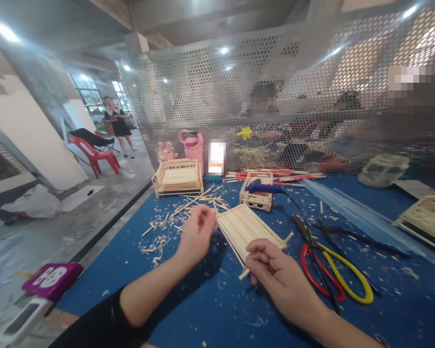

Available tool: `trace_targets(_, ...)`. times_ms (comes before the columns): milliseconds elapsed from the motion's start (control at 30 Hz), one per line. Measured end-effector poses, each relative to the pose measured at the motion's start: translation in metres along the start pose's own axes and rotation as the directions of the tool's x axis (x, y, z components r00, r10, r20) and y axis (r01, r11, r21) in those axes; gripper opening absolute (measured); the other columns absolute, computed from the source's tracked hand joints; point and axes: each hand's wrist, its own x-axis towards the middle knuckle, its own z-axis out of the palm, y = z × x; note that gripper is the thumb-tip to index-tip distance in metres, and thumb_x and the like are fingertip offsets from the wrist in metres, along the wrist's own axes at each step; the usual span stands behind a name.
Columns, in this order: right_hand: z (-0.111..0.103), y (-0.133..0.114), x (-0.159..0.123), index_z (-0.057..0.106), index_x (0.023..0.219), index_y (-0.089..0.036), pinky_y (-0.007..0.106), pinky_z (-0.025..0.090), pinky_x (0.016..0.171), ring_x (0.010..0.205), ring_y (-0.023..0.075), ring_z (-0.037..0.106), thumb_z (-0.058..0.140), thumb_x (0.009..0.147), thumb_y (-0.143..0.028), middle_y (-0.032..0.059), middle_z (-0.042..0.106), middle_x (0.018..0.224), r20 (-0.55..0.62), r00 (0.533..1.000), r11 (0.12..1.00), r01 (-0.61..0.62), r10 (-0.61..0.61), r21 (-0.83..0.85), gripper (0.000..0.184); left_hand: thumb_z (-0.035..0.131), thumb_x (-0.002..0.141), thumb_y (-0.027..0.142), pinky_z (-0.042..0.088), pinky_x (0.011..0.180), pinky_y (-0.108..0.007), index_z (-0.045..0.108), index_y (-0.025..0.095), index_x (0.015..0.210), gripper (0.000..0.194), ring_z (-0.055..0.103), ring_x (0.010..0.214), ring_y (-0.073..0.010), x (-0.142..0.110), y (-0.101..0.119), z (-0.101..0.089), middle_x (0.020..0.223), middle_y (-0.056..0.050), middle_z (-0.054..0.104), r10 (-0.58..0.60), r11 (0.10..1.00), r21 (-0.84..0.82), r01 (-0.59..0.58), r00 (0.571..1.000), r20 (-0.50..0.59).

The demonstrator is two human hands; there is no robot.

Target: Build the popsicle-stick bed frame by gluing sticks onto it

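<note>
L hand (199,231) is seen w/ curled fingers just beside stick panel (249,226), grip can't be told, & panel's near edge is held by R hand (275,270) over blue tabletop (210,314).

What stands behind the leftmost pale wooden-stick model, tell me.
A tall pink cylindrical bottle and a rounded pink object with ears. The model hides the object's bottom and part of the bottle's lower body.

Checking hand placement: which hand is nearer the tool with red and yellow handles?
Right. The right hand is just left of the tool, at the near end of the stick panel; the left hand is farther, by the panel's far-left corner.
</note>
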Motion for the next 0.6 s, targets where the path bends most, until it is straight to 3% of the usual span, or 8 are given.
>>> trace_targets(33, 0.001, 0.003, -0.002, 0.052, 0.092, -0.02, 0.023, 0.044, 0.052, 0.054, 0.0118, 0.053, 0.044, 0.089, -0.036, -0.003, 0.053, 0.062, 0.034, 0.999, 0.997, 0.034, -0.032, -0.07, 0.019, 0.061, 0.078, 0.049, 0.045, 0.067, -0.026, 0.057, 0.019, 0.084, 0.031, 0.062, 0.076, -0.0155, 0.012, -0.006, -0.002, 0.083, -0.004, 0.068, -0.022, 0.999, -0.037, 0.017, 0.988, -0.156)
trace_targets(67, 0.002, 0.005, -0.004, 0.053, 0.091, -0.02, 0.023, 0.043, 0.053, 0.055, 0.0118, 0.052, 0.042, 0.09, -0.033, -0.0022, 0.053, 0.063, 0.083, 0.994, 0.987, 0.078, -0.067, -0.142, 0.017, 0.059, 0.078, 0.051, 0.046, 0.074, -0.027, 0.059, 0.019, 0.091, 0.034, 0.062, 0.09, -0.018, 0.023, -0.011, -0.003, 0.097, -0.007, 0.069, -0.044, 0.998, -0.051, 0.035, 0.984, -0.174)
trace_targets(200, 0.003, 0.005, -0.009, 0.056, 0.086, -0.02, 0.022, 0.041, 0.057, 0.061, 0.0119, 0.055, 0.037, 0.092, -0.025, 0.0011, 0.061, 0.071, 0.238, 0.959, 0.931, 0.223, -0.156, -0.289, 0.021, 0.061, 0.073, 0.054, 0.044, 0.09, -0.034, 0.066, 0.016, 0.095, 0.044, 0.062, 0.104, -0.0238, 0.044, -0.024, -0.003, 0.104, -0.012, 0.071, -0.066, 0.995, -0.079, 0.062, 0.996, -0.057)
trace_targets(333, 0.004, 0.002, -0.008, 0.058, 0.086, -0.02, 0.02, 0.039, 0.056, 0.06, 0.0114, 0.056, 0.038, 0.092, -0.023, 0.0006, 0.063, 0.069, 0.253, 0.945, 0.9, 0.286, -0.207, -0.329, 0.021, 0.073, 0.065, 0.046, 0.046, 0.091, -0.036, 0.067, 0.016, 0.095, 0.043, 0.065, 0.099, -0.0243, 0.039, -0.025, 0.001, 0.097, -0.011, 0.074, -0.059, 0.995, -0.086, 0.059, 0.998, 0.007)
trace_targets(600, 0.006, 0.002, -0.008, 0.059, 0.083, -0.019, 0.019, 0.038, 0.055, 0.059, 0.0106, 0.057, 0.04, 0.09, -0.018, 0.0006, 0.064, 0.068, 0.28, 0.925, 0.877, 0.346, -0.258, -0.334, 0.02, 0.073, 0.064, 0.037, 0.049, 0.086, -0.036, 0.068, 0.017, 0.082, 0.028, 0.068, 0.09, -0.0232, 0.041, -0.023, 0.001, 0.087, -0.008, 0.075, -0.029, 0.998, -0.061, 0.031, 0.999, 0.027)
